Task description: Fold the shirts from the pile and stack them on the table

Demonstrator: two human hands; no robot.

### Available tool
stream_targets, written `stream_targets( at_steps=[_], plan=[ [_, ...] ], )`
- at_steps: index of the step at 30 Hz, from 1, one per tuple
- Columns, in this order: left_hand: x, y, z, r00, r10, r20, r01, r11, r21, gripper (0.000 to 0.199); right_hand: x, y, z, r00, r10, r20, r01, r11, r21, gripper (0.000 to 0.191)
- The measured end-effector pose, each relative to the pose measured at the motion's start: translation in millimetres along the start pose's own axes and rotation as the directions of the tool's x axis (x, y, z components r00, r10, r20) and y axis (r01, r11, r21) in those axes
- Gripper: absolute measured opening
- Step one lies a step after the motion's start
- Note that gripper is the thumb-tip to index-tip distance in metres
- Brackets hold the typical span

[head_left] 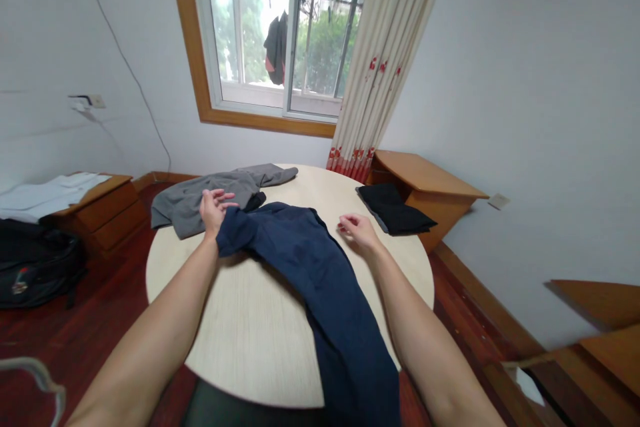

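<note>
Navy garment lies across surface, overhanging near edge. Left hand at its end, grip unclear; right hand empty, fingers loosely curled. Risk: overhang's weight could cause slippage; leftward drag could rumple gray clothing.

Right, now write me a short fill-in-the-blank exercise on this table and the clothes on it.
1. The navy garment touches the wrist of the person's ____ hand.
2. The folded black cloth lies on the ____ side of the round table.
3. The spread-out garment at the table's far left is ____ in colour.
4. Part of the navy garment hangs over the table's ____ edge, not its far one.

Missing words: left; right; gray; near.
</note>
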State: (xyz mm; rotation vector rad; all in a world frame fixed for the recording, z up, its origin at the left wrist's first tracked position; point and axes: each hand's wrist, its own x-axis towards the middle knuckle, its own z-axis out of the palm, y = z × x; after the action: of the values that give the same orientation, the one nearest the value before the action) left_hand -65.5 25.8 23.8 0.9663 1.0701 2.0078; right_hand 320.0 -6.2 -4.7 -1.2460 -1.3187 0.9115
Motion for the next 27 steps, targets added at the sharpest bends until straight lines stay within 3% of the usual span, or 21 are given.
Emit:
stream_targets(
  at_steps=[4,7,9,11,14,16,19,21,22,24,27],
  plan=[
    [-11.4,1.4,1.5,0.999,0.034,-0.003,-0.033,0.988,0.152,0.064,-6.0,10.6,29.7,0.976,-0.120,0.180,0.159,0.962,-0.223,0.042],
    [-24.9,0.9,8.4,0.976,0.052,0.210,-0.134,0.906,0.402,0.060,-11.1,5.1,40.8,0.945,-0.182,0.271,0.263,0.917,-0.301,0.046],
    [-35.1,0.3,13.2,0.932,0.026,0.360,-0.227,0.819,0.527,0.053,-12.7,2.9,46.1,0.936,-0.186,0.301,0.280,0.909,-0.310,0.050],
    [-46.3,0.2,18.1,0.893,0.045,0.449,-0.313,0.779,0.544,0.048,-12.7,3.1,50.1,0.934,-0.161,0.318,0.267,0.908,-0.324,0.053],
    [-62.4,2.7,24.7,0.841,0.174,0.512,-0.443,0.764,0.469,0.044,-11.3,2.6,51.6,0.936,-0.134,0.325,0.249,0.906,-0.342,0.049],
    [-70.4,6.1,27.9,0.797,0.287,0.532,-0.550,0.708,0.443,0.041,-10.9,-2.1,48.7,0.943,-0.129,0.307,0.235,0.910,-0.340,0.044],
    [-76.9,11.1,30.0,0.690,0.441,0.574,-0.706,0.584,0.400,0.040,-14.4,-16.3,42.5,0.954,-0.118,0.276,0.196,0.941,-0.274,0.042],
    [-78.5,12.8,29.8,0.613,0.503,0.609,-0.776,0.529,0.343,0.039,-20.6,-27.8,42.0,0.937,-0.096,0.337,0.155,0.976,-0.152,0.047],
    [-79.0,13.1,29.4,0.585,0.523,0.620,-0.796,0.515,0.317,0.039,-24.7,-33.3,43.6,0.910,-0.082,0.407,0.126,0.989,-0.083,0.050],
    [-79.7,13.0,28.7,0.555,0.545,0.628,-0.816,0.504,0.284,0.038,-34.0,-42.3,50.6,0.812,-0.057,0.581,0.058,0.998,0.017,0.055],
    [-80.7,12.4,29.6,0.558,0.521,0.645,-0.811,0.506,0.293,0.037,-45.9,-48.3,65.4,0.640,-0.037,0.768,-0.001,0.999,0.049,0.058]
  ],
)
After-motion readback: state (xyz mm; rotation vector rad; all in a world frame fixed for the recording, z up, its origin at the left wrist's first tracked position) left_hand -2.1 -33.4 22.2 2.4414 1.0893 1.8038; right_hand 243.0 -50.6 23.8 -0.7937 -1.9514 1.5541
